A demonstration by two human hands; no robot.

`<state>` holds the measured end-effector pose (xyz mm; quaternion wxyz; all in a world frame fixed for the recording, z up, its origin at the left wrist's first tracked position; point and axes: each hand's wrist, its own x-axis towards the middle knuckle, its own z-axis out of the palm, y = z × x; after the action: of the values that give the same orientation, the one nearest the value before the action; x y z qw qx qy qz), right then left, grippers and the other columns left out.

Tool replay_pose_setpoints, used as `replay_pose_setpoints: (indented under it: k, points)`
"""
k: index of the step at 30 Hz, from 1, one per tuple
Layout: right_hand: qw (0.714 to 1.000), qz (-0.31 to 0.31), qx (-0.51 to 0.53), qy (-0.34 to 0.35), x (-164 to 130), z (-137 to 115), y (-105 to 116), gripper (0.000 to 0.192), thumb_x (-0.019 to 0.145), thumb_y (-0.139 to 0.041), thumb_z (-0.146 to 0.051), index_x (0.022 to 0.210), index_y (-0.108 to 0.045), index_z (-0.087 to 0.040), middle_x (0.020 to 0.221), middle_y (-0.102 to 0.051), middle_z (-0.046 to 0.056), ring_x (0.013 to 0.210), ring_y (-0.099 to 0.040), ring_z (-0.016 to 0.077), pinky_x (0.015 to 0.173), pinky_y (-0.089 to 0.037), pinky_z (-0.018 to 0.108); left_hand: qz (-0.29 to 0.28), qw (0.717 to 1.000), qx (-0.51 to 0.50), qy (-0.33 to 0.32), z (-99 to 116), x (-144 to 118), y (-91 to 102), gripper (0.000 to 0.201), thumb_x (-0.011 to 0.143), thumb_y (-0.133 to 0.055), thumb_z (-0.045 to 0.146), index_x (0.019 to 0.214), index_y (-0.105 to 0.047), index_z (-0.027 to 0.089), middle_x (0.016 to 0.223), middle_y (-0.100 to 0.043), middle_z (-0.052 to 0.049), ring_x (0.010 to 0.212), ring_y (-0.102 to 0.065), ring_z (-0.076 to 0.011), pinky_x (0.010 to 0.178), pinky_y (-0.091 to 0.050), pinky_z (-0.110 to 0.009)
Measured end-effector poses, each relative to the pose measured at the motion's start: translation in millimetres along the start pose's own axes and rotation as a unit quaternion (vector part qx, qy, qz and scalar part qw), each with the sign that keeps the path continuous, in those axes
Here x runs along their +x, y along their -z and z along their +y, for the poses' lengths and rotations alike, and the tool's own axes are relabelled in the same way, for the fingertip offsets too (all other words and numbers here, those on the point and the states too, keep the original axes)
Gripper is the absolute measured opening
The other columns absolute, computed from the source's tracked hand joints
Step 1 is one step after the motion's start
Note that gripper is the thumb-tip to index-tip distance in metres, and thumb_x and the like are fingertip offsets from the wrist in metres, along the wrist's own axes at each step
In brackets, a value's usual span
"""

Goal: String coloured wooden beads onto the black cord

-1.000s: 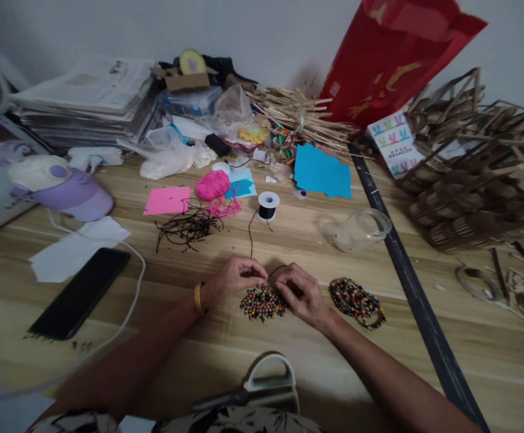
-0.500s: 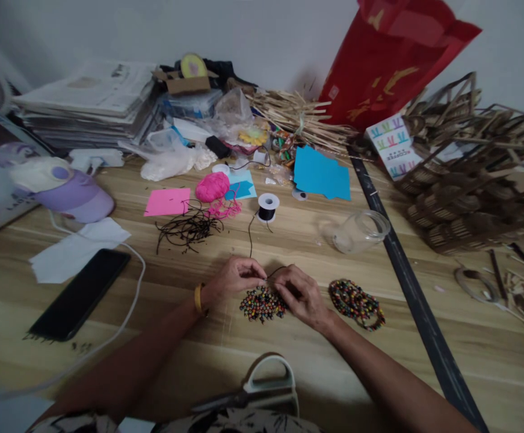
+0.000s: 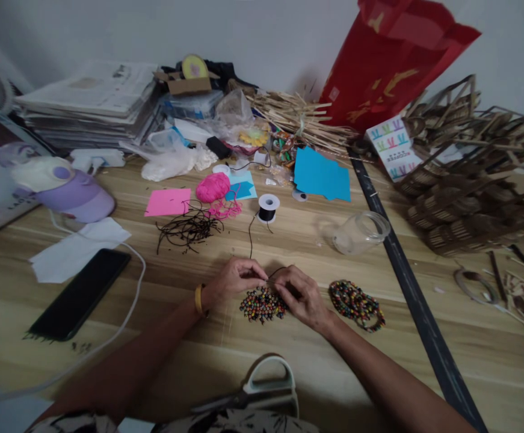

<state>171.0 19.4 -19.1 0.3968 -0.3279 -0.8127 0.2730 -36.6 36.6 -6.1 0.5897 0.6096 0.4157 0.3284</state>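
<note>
My left hand (image 3: 240, 278), with a yellow band at the wrist, pinches thumb to fingertips on a thin black cord (image 3: 278, 272). The fingers of my right hand (image 3: 301, 293) are closed on the same cord, close to the left fingertips. Whether a bead sits between the fingertips is too small to tell. Just below both hands lies a loose pile of multicoloured beads (image 3: 262, 305). Cord runs up from behind my left hand to a white spool (image 3: 268, 207) wound with black. Right of my right hand rests a coil of strung beads (image 3: 356, 305).
Scissors (image 3: 268, 385) lie at the front edge, close to my body. A phone (image 3: 81, 294) and white cable are at left. Cut black cords (image 3: 189, 228), pink yarn (image 3: 213, 187) and a tipped clear jar (image 3: 361, 233) lie beyond my hands. Woven baskets (image 3: 460, 204) crowd the right.
Both hands stay almost in place. My fingertips shift only slightly at the cord; the bead pile and the spool look the same.
</note>
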Motion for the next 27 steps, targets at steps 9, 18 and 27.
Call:
replay_pose_setpoints:
  k: [9,18,27]
  points:
    - [1.000,-0.007,0.010,0.000,0.2,0.0,-0.2,0.010,0.092,-0.050,-0.019,0.085,-0.057,-0.019,0.079,-0.060,0.006,0.074,-0.057,0.0165,0.066,-0.048,0.029,-0.005,1.000,0.005,-0.018,-1.1,-0.6,-0.8,0.014,0.070,-0.070,0.021,0.078,-0.070,0.009,0.079,-0.068,-0.007,0.074,-0.062,-0.0145,0.070,-0.048,-0.025]
    - [1.000,-0.014,0.018,0.006,1.9,-2.8,0.4,0.010,0.092,-0.050,-0.019,0.086,-0.057,-0.019,0.081,-0.061,0.006,0.076,-0.058,0.0166,0.067,-0.049,0.030,-0.005,1.000,0.007,-0.015,-0.5,-1.2,-1.0,0.014,0.071,-0.069,0.020,0.079,-0.070,0.009,0.078,-0.067,-0.006,0.074,-0.062,-0.0140,0.069,-0.048,-0.024]
    - [0.999,-0.028,0.025,0.012,1.8,-1.5,0.6,0.010,0.092,-0.050,-0.020,0.086,-0.058,-0.019,0.082,-0.063,0.007,0.077,-0.060,0.0175,0.069,-0.050,0.030,-0.006,0.999,0.019,-0.026,0.5,-1.2,-1.1,0.013,0.072,-0.068,0.020,0.080,-0.071,0.010,0.080,-0.068,-0.007,0.075,-0.062,-0.0145,0.070,-0.048,-0.024]
